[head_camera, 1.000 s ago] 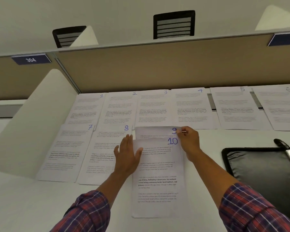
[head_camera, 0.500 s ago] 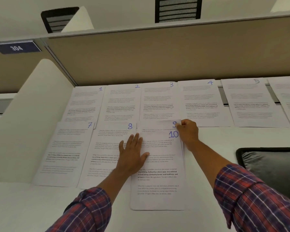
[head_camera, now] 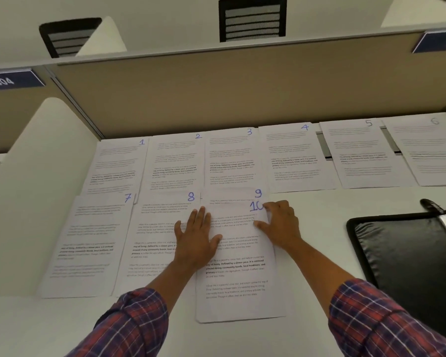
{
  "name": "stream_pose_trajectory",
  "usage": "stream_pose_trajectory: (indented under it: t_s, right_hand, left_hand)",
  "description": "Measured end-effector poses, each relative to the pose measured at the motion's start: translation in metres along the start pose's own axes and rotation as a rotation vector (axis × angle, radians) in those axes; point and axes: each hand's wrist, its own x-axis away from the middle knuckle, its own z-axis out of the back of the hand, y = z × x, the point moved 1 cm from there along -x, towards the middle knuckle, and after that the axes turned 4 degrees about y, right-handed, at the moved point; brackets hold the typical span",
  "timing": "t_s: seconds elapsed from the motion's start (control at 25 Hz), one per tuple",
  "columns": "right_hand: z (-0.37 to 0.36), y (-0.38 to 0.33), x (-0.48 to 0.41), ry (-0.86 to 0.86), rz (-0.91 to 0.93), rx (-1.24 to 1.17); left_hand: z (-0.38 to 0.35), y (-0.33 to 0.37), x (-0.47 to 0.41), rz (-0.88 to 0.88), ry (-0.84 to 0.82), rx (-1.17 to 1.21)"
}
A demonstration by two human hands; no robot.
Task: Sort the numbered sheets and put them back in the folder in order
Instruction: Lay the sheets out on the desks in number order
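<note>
Well left of sheet 10 (head_camera: 240,279), sheet 7 (head_camera: 88,243) is lying flat on the tabletop (head_camera: 317,210). Sheet 8 (head_camera: 152,228) is lying just left of sheet 10; whether their edges are overlapping is hidden under the arm. Left hand (head_camera: 195,238) is pressing flat across sheet 10's left edge and partly onto sheet 8. Its fingers are straight and the grip is released: pinning, not holding.

Sheet 10 is sitting printed side up and covering most of sheet 9 (head_camera: 232,195), which is poking out just behind sheet 10's top edge with only its number strip showing. Farther behind sheet 10, the back row of sheets 1 to 6 (head_camera: 289,155) is running along the partition (head_camera: 242,94).

Right hand (head_camera: 281,225) is working at sheet 10's upper right corner, thumb on top and fingers curled over the corner. The grip is pinching the paper, which is buckling a little there. Well right of sheet 10, the black folder (head_camera: 402,253) is lying on the tabletop, looks open, partly out of view.

Judgement: sheet 10 is likely light, floppy and slick against the paper beneath, so it is probably going to skate or crease if dragged by one corner. The best hold looks like a corner or side-edge pinch with the other palm steadying, sliding flat rather than lifting. Sorting looks nearly done; gathering into the folder is not yet begun.
</note>
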Motion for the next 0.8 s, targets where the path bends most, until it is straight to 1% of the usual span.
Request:
stream_pose_trajectory:
  t_s: [0.12, 0.2, 0.36, 0.56, 0.8]
  right_hand:
    - [0.006, -0.008, -0.003, -0.016, -0.071, -0.111]
    - [0.008, -0.01, 0.001, 0.018, -0.099, -0.159]
    - [-0.002, -0.012, 0.034, 0.008, -0.06, -0.158]
    - [-0.02, -0.017, 0.085, 0.021, -0.091, -0.349]
    - [-0.021, -0.017, 0.093, 0.093, -0.205, -0.348]
  left_hand:
    - [0.003, 0.001, 0.0, 0.005, -0.021, -0.004]
    - [0.005, 0.001, -0.001, 0.003, -0.02, -0.001]
    - [0.003, 0.0, -0.001, 0.001, -0.009, 0.036]
    - [0.002, 0.0, 0.0, 0.003, -0.001, 0.075]
    - [0.006, 0.0, -0.002, -0.003, -0.029, 0.087]
